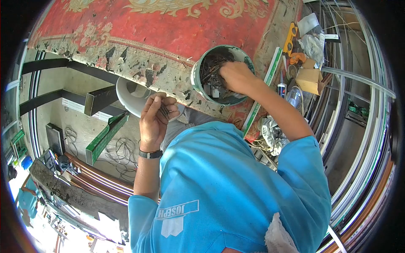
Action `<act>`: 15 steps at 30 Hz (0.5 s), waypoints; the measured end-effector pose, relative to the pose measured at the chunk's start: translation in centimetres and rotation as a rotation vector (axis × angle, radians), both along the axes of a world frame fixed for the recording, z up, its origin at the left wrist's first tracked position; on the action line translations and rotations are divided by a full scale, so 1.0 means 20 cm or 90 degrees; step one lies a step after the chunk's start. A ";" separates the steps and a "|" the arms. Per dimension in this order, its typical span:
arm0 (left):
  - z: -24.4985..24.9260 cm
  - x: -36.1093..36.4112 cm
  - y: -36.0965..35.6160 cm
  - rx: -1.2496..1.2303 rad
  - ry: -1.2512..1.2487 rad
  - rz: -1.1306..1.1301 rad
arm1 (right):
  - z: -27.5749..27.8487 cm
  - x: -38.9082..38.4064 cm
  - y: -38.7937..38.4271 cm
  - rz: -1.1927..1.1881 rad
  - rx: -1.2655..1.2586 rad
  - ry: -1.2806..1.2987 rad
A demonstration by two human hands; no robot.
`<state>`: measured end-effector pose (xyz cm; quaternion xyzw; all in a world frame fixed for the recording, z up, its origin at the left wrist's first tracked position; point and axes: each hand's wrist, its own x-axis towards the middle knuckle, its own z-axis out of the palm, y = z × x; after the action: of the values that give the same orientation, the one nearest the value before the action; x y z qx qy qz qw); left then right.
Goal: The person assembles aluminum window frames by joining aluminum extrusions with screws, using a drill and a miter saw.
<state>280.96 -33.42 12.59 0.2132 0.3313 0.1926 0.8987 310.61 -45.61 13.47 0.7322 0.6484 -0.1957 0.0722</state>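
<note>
A round bucket with a pale green rim [195,78] stands on the red patterned covering [168,29], near its edge. Dark thin pieces [211,63] fill part of it. My right hand [238,78] reaches inside, its fingers bent together among the pieces; the fingertips are hidden, so what they hold cannot be made out. To the left of the bucket, my left hand [156,114] is closed around several dark thin pieces [163,110], just off the edge of the covering. A white round object [124,97] lies behind my left hand.
On the right lie a green-white strip [272,67], a yellow level [290,38], a cardboard box [308,80], a tube [282,89] and long metal profiles [363,126]. Dark and green profiles [105,139] jut out at left, above cables [120,154] on the floor.
</note>
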 end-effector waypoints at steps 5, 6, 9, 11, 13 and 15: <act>-0.01 -0.01 0.00 -0.006 -0.013 0.007 | 0.05 0.02 0.01 -0.016 0.052 -0.021; -0.01 -0.01 0.00 -0.008 -0.010 0.007 | 0.06 0.03 0.02 -0.012 0.054 -0.018; -0.03 -0.01 0.00 -0.014 -0.013 0.009 | 0.04 0.01 0.03 0.001 -0.016 -0.018; -0.03 0.00 0.00 -0.016 -0.008 0.007 | 0.03 0.00 0.04 0.015 -0.039 -0.033; -0.02 0.00 0.00 -0.017 -0.004 0.007 | 0.03 0.00 0.05 0.034 -0.013 -0.058; -0.02 0.00 0.00 -0.017 -0.006 0.007 | 0.06 0.01 0.06 -0.017 0.064 -0.055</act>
<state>281.00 -33.46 12.22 0.1984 0.3306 0.1939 0.9021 310.82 -44.38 14.61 0.7511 0.6440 -0.1316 0.0606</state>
